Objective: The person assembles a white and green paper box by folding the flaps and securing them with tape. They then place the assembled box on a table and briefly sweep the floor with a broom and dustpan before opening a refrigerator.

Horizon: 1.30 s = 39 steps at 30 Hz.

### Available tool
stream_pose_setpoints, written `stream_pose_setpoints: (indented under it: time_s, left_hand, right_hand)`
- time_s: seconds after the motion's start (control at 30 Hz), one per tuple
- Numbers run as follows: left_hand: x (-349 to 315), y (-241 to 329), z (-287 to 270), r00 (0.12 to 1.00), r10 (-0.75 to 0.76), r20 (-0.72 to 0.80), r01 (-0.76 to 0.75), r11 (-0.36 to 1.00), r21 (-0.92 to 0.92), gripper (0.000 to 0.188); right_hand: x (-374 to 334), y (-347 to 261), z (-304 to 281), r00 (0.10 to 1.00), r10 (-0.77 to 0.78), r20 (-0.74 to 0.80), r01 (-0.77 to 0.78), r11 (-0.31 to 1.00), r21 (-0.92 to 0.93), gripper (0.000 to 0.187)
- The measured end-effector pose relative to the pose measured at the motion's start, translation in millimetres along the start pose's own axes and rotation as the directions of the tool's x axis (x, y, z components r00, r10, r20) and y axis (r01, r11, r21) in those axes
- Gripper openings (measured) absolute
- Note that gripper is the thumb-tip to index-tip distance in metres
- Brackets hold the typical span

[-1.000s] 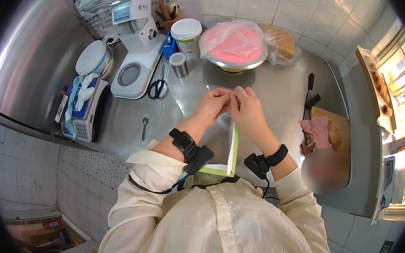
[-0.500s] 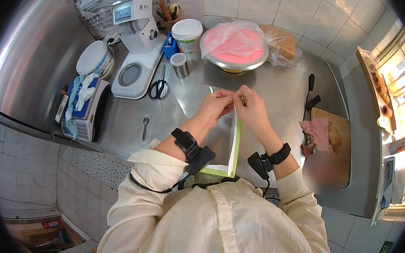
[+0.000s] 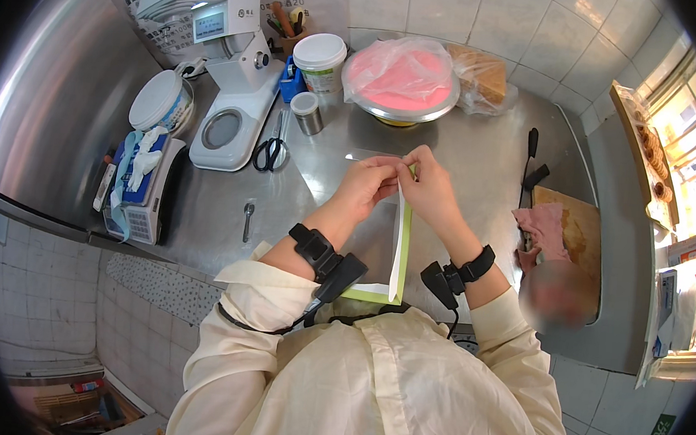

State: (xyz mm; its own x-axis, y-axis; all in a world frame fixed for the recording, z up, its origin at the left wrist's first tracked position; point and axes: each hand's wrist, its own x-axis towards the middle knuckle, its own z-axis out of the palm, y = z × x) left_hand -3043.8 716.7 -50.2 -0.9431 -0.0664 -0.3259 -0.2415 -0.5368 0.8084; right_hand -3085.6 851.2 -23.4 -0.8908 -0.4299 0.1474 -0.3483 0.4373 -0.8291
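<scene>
Both hands meet at the far corner of a green-and-white edged piece [image 3: 402, 254], which looks like a folded border with a see-through or open middle. Its long side runs from my fingers toward my body, and a short side turns left at the near end. My left hand [image 3: 368, 185] has its thumb and fingers pinched at that corner. Touching it, my right hand [image 3: 430, 187] pinches the edge with thumb and forefinger. The exact grip is partly hidden by the fingers. Each wrist wears a black strap with a small device.
A white stand mixer [image 3: 230, 69], scissors [image 3: 269, 150], a metal shaker [image 3: 307, 116] and a small spoon [image 3: 248, 222] lie left. Behind my hands stands a pink plastic-covered round [image 3: 400, 70] on a metal turntable. At right are a knife [image 3: 530, 154], pink cloth [image 3: 545, 229] and cutting board [image 3: 579, 244].
My hands stay pinched together at the far corner, with only slight finger movement. The whole view has shifted a few pixels.
</scene>
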Motion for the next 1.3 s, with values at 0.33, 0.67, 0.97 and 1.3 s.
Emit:
stream_pose_setpoints:
  time_s: [0.33, 0.67, 0.97, 1.3]
  left_hand:
    - [0, -1, -7, 0.994, -0.108, -0.005, 0.108, 0.994, -0.023, 0.024]
    - [3, -5, -11, 0.991, -0.121, 0.056, 0.123, 0.992, -0.034, 0.023]
    - [-11, -1, -1, 0.998, -0.055, 0.016, 0.056, 0.998, -0.009, 0.016]
    - [-11, 3, 5, 0.995, -0.103, -0.01, 0.104, 0.994, 0.035, 0.021]
  right_hand:
    - [9, 21, 1, 0.979, 0.105, 0.172, -0.133, 0.978, 0.163, 0.033]
    - [9, 31, 4, 0.972, 0.08, 0.221, -0.153, 0.928, 0.339, 0.028]
    - [0, 26, -1, 0.96, 0.113, 0.258, -0.215, 0.885, 0.412, 0.026]
    - [-5, 28, -8, 0.935, 0.118, 0.334, -0.298, 0.77, 0.563, 0.028]
